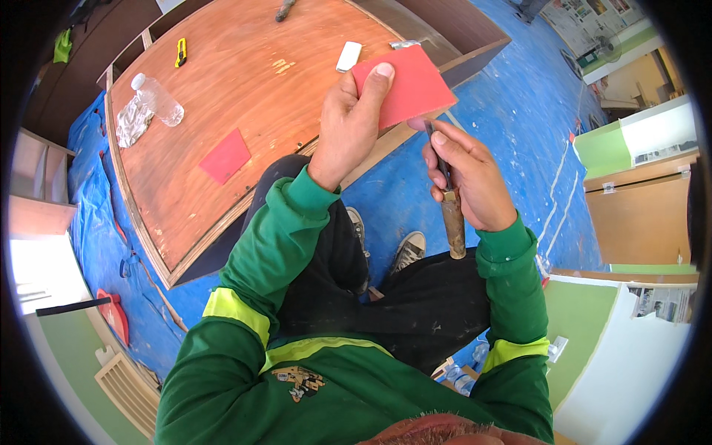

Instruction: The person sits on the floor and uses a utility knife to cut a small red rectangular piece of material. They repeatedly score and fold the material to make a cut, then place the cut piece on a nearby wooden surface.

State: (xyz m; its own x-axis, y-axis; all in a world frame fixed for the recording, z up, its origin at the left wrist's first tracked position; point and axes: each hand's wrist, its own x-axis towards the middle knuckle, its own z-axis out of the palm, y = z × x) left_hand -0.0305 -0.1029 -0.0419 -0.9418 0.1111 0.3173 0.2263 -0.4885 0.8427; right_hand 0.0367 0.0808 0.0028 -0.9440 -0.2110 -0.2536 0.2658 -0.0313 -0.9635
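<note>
Between the thumb and fingers of my left hand (347,132) is a flat red rectangular sheet (417,87), held up and tilted beside the table edge. My right hand (478,178) grips a wooden-handled chisel (453,222) by its dark metal shank, with the worn handle hanging down toward my thigh. The chisel's upper end lies close under the sheet's lower edge, and whether they touch is hard to see. A second red sheet (225,156) lies flat on the large curved wooden panel (259,89) to the left.
On the panel are a yellow utility knife (181,53), a clear plastic bottle (162,102), crumpled clear plastic (133,122), a white rectangular object (348,56) and a dark-handled tool (284,9). Blue sheeting (519,111) covers the floor. A fan (607,46) stands far right.
</note>
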